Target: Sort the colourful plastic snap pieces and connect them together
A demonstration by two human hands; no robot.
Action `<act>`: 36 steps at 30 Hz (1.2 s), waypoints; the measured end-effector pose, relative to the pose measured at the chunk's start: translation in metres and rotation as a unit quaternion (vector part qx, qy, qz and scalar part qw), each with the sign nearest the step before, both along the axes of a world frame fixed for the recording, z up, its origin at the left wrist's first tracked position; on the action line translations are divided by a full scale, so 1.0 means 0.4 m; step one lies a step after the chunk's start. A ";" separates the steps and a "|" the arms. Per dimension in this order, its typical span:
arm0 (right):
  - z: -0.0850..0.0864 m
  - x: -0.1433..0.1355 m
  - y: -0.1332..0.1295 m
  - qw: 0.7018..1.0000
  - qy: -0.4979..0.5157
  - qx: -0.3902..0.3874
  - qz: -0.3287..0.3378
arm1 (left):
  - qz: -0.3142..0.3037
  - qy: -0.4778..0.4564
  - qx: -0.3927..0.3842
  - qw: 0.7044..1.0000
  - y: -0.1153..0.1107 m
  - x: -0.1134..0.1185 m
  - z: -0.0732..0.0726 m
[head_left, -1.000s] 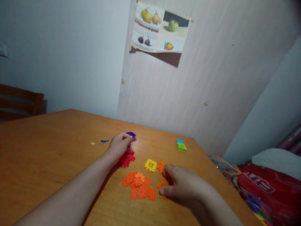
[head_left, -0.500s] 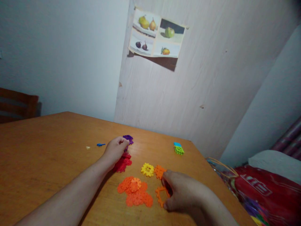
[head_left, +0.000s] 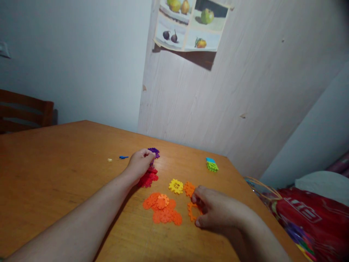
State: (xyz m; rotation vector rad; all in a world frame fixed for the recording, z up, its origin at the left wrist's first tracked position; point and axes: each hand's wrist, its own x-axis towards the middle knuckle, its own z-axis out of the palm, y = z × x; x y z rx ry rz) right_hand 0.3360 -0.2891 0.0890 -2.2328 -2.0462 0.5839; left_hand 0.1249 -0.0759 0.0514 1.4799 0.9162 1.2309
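Compared with a second ago, your right hand (head_left: 220,209) has edged a little farther right of the pile of flat orange plastic discs (head_left: 163,213), and more of the thin, toothed orange plastic frame (head_left: 190,211) now shows beside your thumb. Your view has also dipped since the last frame, so the four-panel sheet of painted fruit (head_left: 188,36) is cut off along its top.

Your right grip stands apart: the thumb is down by the near edge of the orange frame, while the fingertips are up by the orange gear-edged plastic tile (head_left: 188,189). Your hand covers part of both, so you cannot tell which of them it touches. Just left of that tile lies a yellow gear-edged plastic tile (head_left: 172,187) with a windowed middle.

Your left hand (head_left: 139,165) has its thumb and forefinger together at the purple toothed plastic pieces (head_left: 156,152) — whether it is clamped on one, you cannot tell. Your wrist and forearm partly hide the heap of red plastic pieces (head_left: 148,179) on the near side.

Left of that hand, on the wooden bench (head_left: 65,160), lie a slim blue plastic piece (head_left: 123,157) and a tiny cream-coloured piece (head_left: 109,160). Over toward the right edge, well apart from both hands, a light-blue plastic piece (head_left: 210,160) sits against a lime-green toothed plastic piece (head_left: 212,167).
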 end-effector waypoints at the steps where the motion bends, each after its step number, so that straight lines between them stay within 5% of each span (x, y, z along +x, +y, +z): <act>1: -0.004 -0.006 0.001 1.000 -0.007 -0.003 0.002 | -0.002 -0.002 -0.003 1.000 -0.002 0.000 0.002; 12: -0.031 -0.021 0.000 0.997 -0.071 0.000 -0.021 | -0.024 -0.014 -0.030 0.999 -0.007 0.002 0.003; 19: -0.010 -0.006 -0.011 0.996 -0.068 -0.006 -0.063 | -0.021 -0.016 -0.033 0.999 -0.012 0.002 0.009; 23: -0.017 0.073 0.001 0.989 -0.035 0.003 -0.143 | -0.021 -0.012 -0.023 0.999 -0.008 0.003 0.003; 30: -0.110 0.258 0.067 0.955 -0.037 0.112 -0.271 | -0.040 -0.002 -0.030 0.999 -0.012 0.007 -0.008; 36: -0.160 0.329 0.076 0.942 -0.046 0.188 -0.275 | -0.036 0.002 -0.033 0.999 -0.014 0.008 -0.004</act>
